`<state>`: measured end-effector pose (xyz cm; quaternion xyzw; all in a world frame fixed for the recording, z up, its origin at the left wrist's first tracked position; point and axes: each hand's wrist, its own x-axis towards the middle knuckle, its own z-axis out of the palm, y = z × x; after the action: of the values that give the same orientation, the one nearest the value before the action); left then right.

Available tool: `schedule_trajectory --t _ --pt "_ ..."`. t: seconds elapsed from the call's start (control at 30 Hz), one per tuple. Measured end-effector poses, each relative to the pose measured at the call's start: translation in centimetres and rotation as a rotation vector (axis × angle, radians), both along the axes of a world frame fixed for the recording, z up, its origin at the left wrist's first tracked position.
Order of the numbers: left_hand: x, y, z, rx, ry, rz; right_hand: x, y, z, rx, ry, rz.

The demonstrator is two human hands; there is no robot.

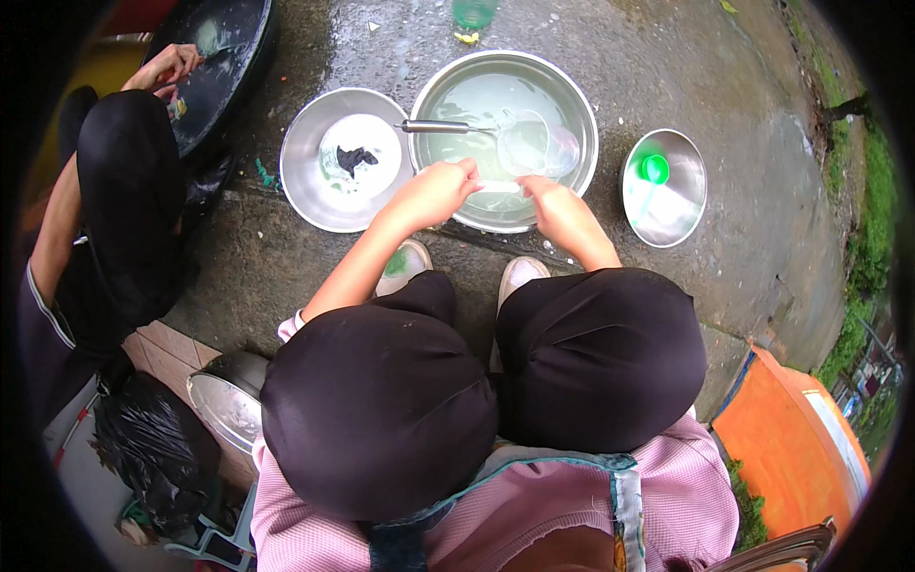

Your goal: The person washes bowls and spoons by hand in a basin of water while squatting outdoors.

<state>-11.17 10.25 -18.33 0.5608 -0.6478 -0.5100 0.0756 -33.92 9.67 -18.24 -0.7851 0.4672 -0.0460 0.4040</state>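
Observation:
My left hand (449,187) and my right hand (554,204) pinch opposite ends of a small whitish strip (500,186). Its exact kind is unclear. Both hands are over the near side of a metal basin (592,146) of cloudy, pale green water (457,89). A utensil's metal handle (436,126) crosses that basin's left rim, its head running into the water. Beside it lies a clear, rounded plastic-looking object (525,143), partly under water. To the left, touching or nearly touching, a second metal basin (300,154) has a bright bottom with a dark patch (356,160).
At right stands a metal bowl (668,214) with a small green cup-like item (655,169). A co-worker's hand (171,64) is over a large black tub (214,107) at upper left. A green translucent container (475,11), black plastic bag (154,443) and metal pot (229,400) stand around. The concrete (750,200) is wet.

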Motion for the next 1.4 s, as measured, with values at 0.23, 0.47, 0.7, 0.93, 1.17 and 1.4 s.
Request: schedule_trajectory --t 0.23,0.47,0.7,0.93,1.17,1.4 --pt "-1.8 1.0 -6.9 -0.427 -0.138 -0.369 -2.1 -1.1 2.8 0.089 0.022 -0.116" --pt "-1.3 -0.1 -5.8 -0.236 -0.263 -0.257 -4.3 -0.2 2.9 0.057 -0.033 -0.186" --pt "-1.2 0.4 2.6 -0.187 -0.216 -0.021 -1.6 0.3 4.1 0.012 -0.169 -0.195" --pt "-1.1 1.4 7.6 -0.133 0.069 0.095 2.1 0.8 3.2 -0.124 -0.312 0.05" --pt "6.1 4.3 10.8 -0.192 0.021 0.571 2.1 1.1 3.6 0.041 -0.315 -0.338" --pt "10.4 2.5 20.2 -0.151 -0.134 0.475 -0.4 0.2 3.2 0.317 -0.519 -0.432"
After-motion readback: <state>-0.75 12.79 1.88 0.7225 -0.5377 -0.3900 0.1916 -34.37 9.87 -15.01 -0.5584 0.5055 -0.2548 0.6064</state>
